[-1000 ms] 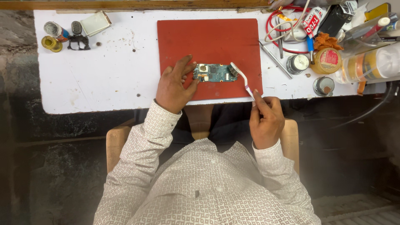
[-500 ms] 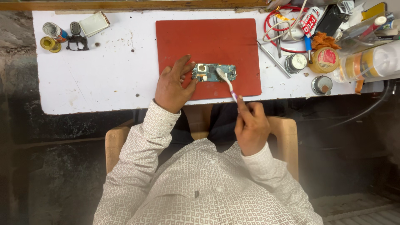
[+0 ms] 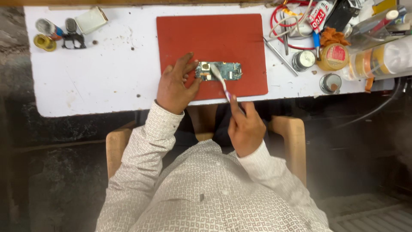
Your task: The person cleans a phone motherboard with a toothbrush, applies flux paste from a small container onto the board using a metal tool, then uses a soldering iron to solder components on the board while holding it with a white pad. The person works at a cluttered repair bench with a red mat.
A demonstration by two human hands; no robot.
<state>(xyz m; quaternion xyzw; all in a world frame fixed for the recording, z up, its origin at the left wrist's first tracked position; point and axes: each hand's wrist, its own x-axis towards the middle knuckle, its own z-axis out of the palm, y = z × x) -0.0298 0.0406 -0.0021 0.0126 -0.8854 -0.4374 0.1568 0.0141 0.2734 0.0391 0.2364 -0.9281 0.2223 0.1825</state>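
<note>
Our left hand (image 3: 175,86) lies flat on the red rectangular mat (image 3: 210,38), fingers spread, its fingertips pinning the left end of the small green circuit board (image 3: 219,71) near the mat's front edge. Our right hand (image 3: 243,127), just off the white table's (image 3: 98,81) front edge, grips a white toothbrush (image 3: 219,80) whose head rests on the board. Round metal tins (image 3: 304,60) sit toward the table's right edge.

Red cable (image 3: 279,21), tweezers (image 3: 280,56) and round tins (image 3: 303,60) are crowded at the tabletop's (image 3: 103,81) far right corner; small spools (image 3: 45,42) are kept far left.
</note>
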